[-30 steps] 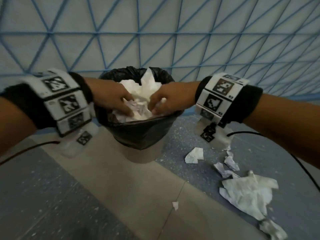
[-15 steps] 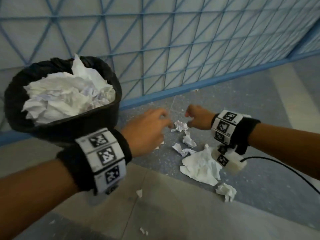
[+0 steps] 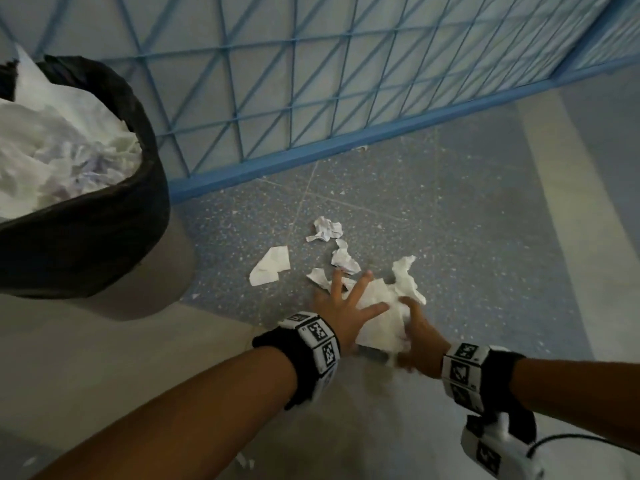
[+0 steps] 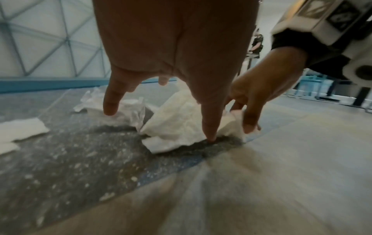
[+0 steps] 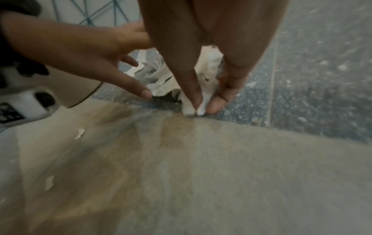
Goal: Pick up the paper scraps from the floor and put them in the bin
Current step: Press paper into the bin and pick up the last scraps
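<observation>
A large crumpled sheet of white paper (image 3: pixel 381 317) lies on the speckled grey floor. My left hand (image 3: pixel 346 299) is spread over its left side with straight fingers, and its thumb tip (image 4: pixel 210 136) touches the floor beside the sheet (image 4: pixel 177 125). At the sheet's near right edge, my right hand (image 3: pixel 412 327) pinches the paper (image 5: pixel 193 109) between thumb and fingers. Smaller scraps (image 3: pixel 325 229) (image 3: pixel 270 266) (image 3: pixel 344 259) lie just beyond the hands. The bin (image 3: pixel 104 216), lined with a black bag and heaped with crumpled paper, stands at the left.
A blue lattice fence (image 3: pixel 311 81) with a blue base rail runs along the far side of the floor. A beige floor strip (image 3: pixel 104 358) lies under my forearms, with tiny paper bits (image 5: pixel 79 133) on it. A white wrist camera with a cable (image 3: pixel 498 448) hangs under my right wrist.
Both hands left the bin, where they pressed paper down, and dropped to the floor scraps at the right. They now sit on the large sheet, nearer me than half a second ago.
</observation>
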The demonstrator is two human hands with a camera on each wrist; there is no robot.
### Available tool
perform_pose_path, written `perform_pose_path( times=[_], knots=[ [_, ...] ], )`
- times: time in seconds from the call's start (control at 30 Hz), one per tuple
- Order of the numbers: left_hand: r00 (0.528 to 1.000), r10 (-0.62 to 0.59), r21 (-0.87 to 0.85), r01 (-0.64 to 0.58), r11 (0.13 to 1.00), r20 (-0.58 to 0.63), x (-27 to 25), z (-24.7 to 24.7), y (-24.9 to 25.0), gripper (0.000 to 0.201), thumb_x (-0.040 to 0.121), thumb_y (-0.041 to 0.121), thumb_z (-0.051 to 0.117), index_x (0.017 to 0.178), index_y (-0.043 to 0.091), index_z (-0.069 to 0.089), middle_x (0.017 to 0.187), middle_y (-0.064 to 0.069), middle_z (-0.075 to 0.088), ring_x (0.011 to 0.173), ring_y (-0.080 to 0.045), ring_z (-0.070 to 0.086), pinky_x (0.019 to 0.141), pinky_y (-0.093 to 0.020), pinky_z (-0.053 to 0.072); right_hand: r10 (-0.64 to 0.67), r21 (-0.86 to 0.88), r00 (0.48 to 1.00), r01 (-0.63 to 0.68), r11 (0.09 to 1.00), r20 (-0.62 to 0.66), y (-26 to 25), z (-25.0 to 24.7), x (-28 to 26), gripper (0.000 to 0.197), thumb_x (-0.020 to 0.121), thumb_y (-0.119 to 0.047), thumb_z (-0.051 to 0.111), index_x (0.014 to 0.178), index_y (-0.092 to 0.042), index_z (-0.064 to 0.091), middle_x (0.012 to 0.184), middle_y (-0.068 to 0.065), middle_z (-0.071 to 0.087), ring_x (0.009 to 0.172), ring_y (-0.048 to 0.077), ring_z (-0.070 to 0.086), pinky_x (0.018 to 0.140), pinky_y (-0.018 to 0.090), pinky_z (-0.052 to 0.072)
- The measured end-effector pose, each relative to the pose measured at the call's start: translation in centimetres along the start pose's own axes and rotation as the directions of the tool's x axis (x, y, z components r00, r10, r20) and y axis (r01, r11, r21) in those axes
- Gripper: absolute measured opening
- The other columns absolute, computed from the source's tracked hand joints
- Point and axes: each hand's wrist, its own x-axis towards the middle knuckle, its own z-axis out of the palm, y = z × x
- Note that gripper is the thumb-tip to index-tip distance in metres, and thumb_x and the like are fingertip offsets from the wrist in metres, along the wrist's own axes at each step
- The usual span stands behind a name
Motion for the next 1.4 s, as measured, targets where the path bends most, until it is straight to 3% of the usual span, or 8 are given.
perform_pose_path(
  times=[0.1, 0.27, 0.43, 0.5, 0.73, 0.97, 1.1, 1.4],
  knots=[
    [0.995, -0.072, -0.016, 0.074, 0.997, 0.065, 0.6, 1.0, -1.4, 0.053, 0.090, 0.026, 0.055, 0.138, 0.033, 0.034, 0.158, -0.006, -0.001, 0.140, -0.048, 0.004, 0.110, -0.060, 0.026, -0.157, -0.011, 0.980, 0.157, 0.988, -0.119, -0.2, -0.7, 1.4, 0.066, 0.078, 0.002, 0.061, 0.130, -0.010, 0.022, 0.086, -0.002, 0.048, 0.076, 0.018, 0.051, 0.066, 0.026, 0.041],
    [0.996, -0.086, 0.046, 0.085, 0.995, 0.015, 0.1, 2.1, -4.5, 0.029, 0.097, 0.012, 0.035, 0.124, 0.007, 0.046, 0.141, -0.013, 0.033, 0.129, -0.037, 0.031, 0.104, -0.047, 0.037, -0.481, -0.496, 0.855, 0.337, 0.800, -0.194, -0.1, -1.9, 2.7, 0.034, 0.064, -0.010, 0.077, 0.094, -0.013, 0.062, 0.113, 0.018, 0.054, 0.102, 0.039, 0.050, 0.083, 0.048, 0.049],
    [0.992, -0.116, -0.084, 0.112, 0.990, -0.049, -1.4, 1.9, -6.2, 0.029, 0.096, 0.031, 0.042, 0.111, 0.007, 0.049, 0.126, -0.011, 0.048, 0.118, -0.030, 0.045, 0.094, -0.041, 0.042, -0.291, -0.630, 0.955, 0.262, 0.731, 0.059, -2.2, -2.7, 4.8, 0.025, 0.076, -0.027, 0.069, 0.100, -0.026, 0.062, 0.157, -0.001, 0.005, 0.142, 0.042, -0.002, 0.113, 0.059, 0.013],
    [0.988, -0.137, -0.138, 0.125, 0.982, -0.078, -2.1, 1.8, -6.6, 0.030, 0.094, 0.035, 0.044, 0.109, 0.009, 0.049, 0.123, -0.011, 0.051, 0.113, -0.031, 0.050, 0.089, -0.040, 0.043, -0.249, -0.608, 0.955, 0.293, 0.738, 0.158, -2.7, -2.5, 6.0, 0.022, 0.079, -0.022, 0.065, 0.101, -0.022, 0.061, 0.156, -0.006, 0.012, 0.143, 0.035, 0.008, 0.115, 0.053, 0.018],
    [0.990, -0.116, -0.091, 0.109, 0.990, -0.082, -2.8, 4.2, -4.6, 0.071, 0.072, 0.074, 0.027, 0.134, 0.040, 0.032, 0.135, -0.007, 0.042, 0.120, -0.036, 0.042, 0.097, -0.049, 0.042, -0.377, -0.451, 0.926, 0.352, 0.820, 0.038, -4.0, -2.2, 6.7, 0.037, 0.074, 0.009, 0.046, 0.063, -0.025, 0.034, 0.094, 0.008, 0.049, 0.094, 0.023, 0.049, 0.071, 0.025, 0.031],
    [0.963, -0.113, -0.027, 0.110, 0.994, -0.246, -0.9, 5.1, -4.4, 0.024, 0.046, 0.034, 0.079, 0.067, 0.029, 0.068, 0.068, 0.003, 0.066, 0.054, -0.019, 0.063, 0.038, -0.019, 0.050, -0.379, -0.179, 0.921, 0.359, 0.916, -0.093, -5.1, -2.7, 5.3, 0.041, 0.072, 0.013, 0.047, 0.094, -0.021, 0.037, 0.095, 0.006, 0.047, 0.082, 0.023, 0.048, 0.063, 0.023, 0.037],
    [0.908, -0.206, -0.294, 0.098, 0.951, -0.365, -2.0, 2.2, -7.1, 0.013, 0.080, 0.013, 0.053, 0.089, 0.016, 0.063, 0.094, -0.001, 0.066, 0.083, -0.022, 0.064, 0.067, -0.026, 0.049, -0.310, -0.286, 0.948, 0.277, 0.917, -0.073, -5.3, -3.6, 4.2, 0.053, 0.081, 0.000, 0.055, 0.129, -0.014, 0.036, 0.112, 0.006, 0.052, 0.100, 0.026, 0.052, 0.087, 0.034, 0.040],
    [0.848, -0.484, -0.659, 0.238, 0.713, -0.217, -1.7, 0.8, -12.4, 0.070, 0.084, 0.003, 0.058, 0.142, 0.027, 0.027, 0.136, -0.016, 0.038, 0.115, -0.034, 0.051, 0.097, -0.040, 0.043, -0.057, -0.464, 0.997, 0.031, 0.885, -0.043, -1.5, 0.1, 4.6, 0.044, 0.079, -0.008, 0.060, 0.120, -0.024, 0.058, 0.149, 0.003, 0.024, 0.131, 0.037, 0.024, 0.111, 0.037, 0.027]
  ],
)
